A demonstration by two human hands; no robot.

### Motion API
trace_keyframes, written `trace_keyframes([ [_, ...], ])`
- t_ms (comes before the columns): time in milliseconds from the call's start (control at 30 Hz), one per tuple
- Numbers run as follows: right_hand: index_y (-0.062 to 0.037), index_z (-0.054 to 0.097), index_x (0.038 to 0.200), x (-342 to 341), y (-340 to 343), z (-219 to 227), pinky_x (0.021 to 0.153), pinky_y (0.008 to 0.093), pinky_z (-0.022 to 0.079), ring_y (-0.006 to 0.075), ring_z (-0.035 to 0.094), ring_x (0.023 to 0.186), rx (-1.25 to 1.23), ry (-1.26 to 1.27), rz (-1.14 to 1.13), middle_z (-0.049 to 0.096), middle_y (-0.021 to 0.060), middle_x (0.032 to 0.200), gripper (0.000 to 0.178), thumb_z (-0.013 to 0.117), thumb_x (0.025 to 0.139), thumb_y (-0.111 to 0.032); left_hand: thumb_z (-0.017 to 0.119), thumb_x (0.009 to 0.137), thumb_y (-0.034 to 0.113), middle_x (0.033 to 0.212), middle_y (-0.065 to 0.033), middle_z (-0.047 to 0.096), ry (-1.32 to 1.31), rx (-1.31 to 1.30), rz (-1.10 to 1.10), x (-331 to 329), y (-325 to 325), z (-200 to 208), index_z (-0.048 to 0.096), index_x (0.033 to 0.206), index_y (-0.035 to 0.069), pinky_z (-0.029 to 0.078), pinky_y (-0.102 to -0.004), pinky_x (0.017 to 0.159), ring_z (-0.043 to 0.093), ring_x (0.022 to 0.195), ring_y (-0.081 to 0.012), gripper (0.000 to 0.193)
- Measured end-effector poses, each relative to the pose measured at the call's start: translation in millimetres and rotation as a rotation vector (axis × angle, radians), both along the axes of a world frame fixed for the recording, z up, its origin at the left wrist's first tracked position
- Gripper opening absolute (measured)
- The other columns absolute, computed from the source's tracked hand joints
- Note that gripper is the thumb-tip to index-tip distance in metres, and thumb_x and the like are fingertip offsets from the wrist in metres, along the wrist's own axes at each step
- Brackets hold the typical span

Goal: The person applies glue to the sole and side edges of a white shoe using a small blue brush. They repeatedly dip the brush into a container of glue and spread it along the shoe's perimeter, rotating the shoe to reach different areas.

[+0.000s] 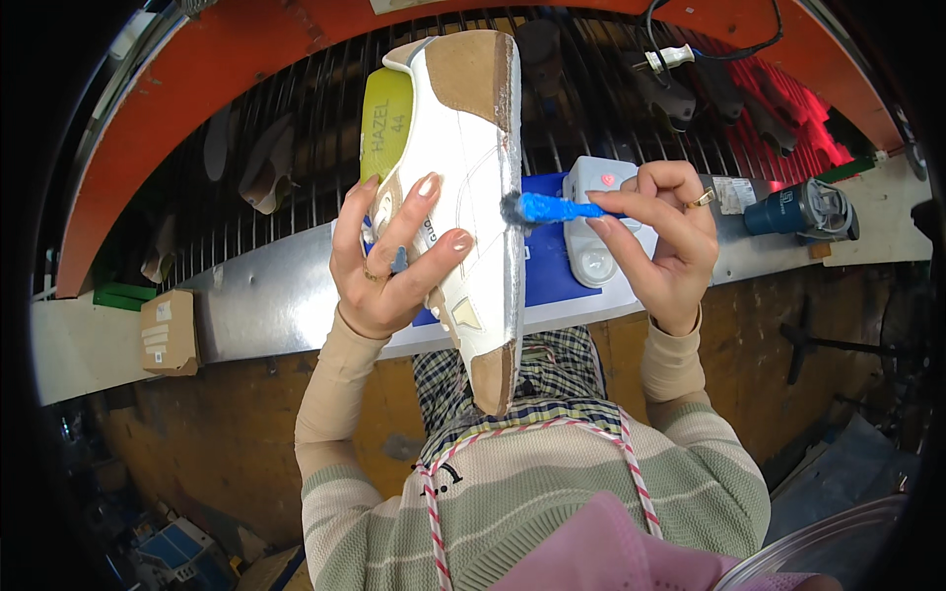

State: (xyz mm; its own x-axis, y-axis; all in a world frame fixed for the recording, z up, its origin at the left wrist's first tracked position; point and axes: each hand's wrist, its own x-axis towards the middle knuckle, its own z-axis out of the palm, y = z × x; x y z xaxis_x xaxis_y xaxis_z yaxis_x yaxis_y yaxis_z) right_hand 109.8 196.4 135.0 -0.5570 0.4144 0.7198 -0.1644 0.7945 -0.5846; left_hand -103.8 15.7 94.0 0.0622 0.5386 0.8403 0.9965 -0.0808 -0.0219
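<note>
Head view: white-and-tan shoe (483,192) is hanging over the near edge of the desk (261,295), side panel facing up, heel pointing away, toe pointing at the wearer's lap; left hand (396,251) is gripping it around the lacing side, fingers and thumb spread over the upper; right hand (662,222) is pinching the tail end of a blue brush (560,208) between thumb and forefinger, dark bristles sitting against the sole edge (514,266) about midway along.

Handling, my read: shoe is probably being light, upper soft and giving, sole stiffer; pale panels are likely marking easily, and the coated-looking sole edge could be slick or tacky; best hold is staying on the upper, clear of that edge; brush is looking light too, handle end the clean spot.

Room: white container (591,251) and blue sheet (552,286) are crowding the right hand from below; tumbler (796,210) is standing well off right; rods (325,108) are lying beyond the heel; left, bare metal is running toward a cardboard box (168,333).
</note>
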Motion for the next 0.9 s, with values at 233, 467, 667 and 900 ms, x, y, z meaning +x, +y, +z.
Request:
trace_keyframes([
  [233, -0.0012, 0.077, 0.097, -13, -5, -13, 0.066, 0.0239, 0.043, 0.0106, 0.05, 0.075, -0.254, -0.012, 0.061, 0.05, 0.0039, 0.094, 0.025, 0.082, 0.073, 0.0, 0.081, 0.08, 0.029, 0.14, -0.0039, 0.058, -0.072, 0.072, -0.002, 4, 8, -12, 0.059, 0.126, 0.03, 0.052, -0.0425, 0.1, 0.046, 0.128, -0.0353, 0.051],
  [467, 0.0003, 0.076, 0.098, -18, 2, -15, 0.073, 0.0253, 0.046, 0.0123, 0.056, 0.085, -0.367, 0.048, 0.133, 0.054, 0.0052, 0.097, 0.02, 0.078, 0.079, 0.0, 0.08, 0.082, 0.025, 0.14, -0.011, 0.058, -0.126, 0.098, -0.008, 8, 12, -18, 0.058, 0.128, 0.025, 0.048, -0.044, 0.101, 0.046, 0.126, -0.0372, 0.052],
  [667, 0.0018, 0.075, 0.1, -42, 26, -26, 0.076, 0.0236, 0.047, 0.0098, 0.055, 0.087, -0.447, 0.058, 0.184, 0.055, 0.005, 0.101, 0.018, 0.077, 0.083, 0.0, 0.08, 0.082, 0.024, 0.139, -0.0126, 0.059, -0.15, 0.102, -0.036, 12, 12, -18, 0.058, 0.127, 0.022, 0.047, -0.043, 0.1, 0.047, 0.125, -0.0377, 0.05],
  [900, 0.0045, 0.071, 0.101, -27, 0, -58, 0.081, 0.0242, 0.049, 0.0118, 0.057, 0.089, -0.844, 0.081, 0.253, 0.054, 0.0042, 0.104, 0.015, 0.072, 0.086, 0.004, 0.08, 0.082, 0.023, 0.138, -0.0117, 0.06, -0.122, 0.11, 0.006, 6, 15, -16, 0.058, 0.128, 0.021, 0.048, -0.0413, 0.099, 0.048, 0.124, -0.0368, 0.051],
])
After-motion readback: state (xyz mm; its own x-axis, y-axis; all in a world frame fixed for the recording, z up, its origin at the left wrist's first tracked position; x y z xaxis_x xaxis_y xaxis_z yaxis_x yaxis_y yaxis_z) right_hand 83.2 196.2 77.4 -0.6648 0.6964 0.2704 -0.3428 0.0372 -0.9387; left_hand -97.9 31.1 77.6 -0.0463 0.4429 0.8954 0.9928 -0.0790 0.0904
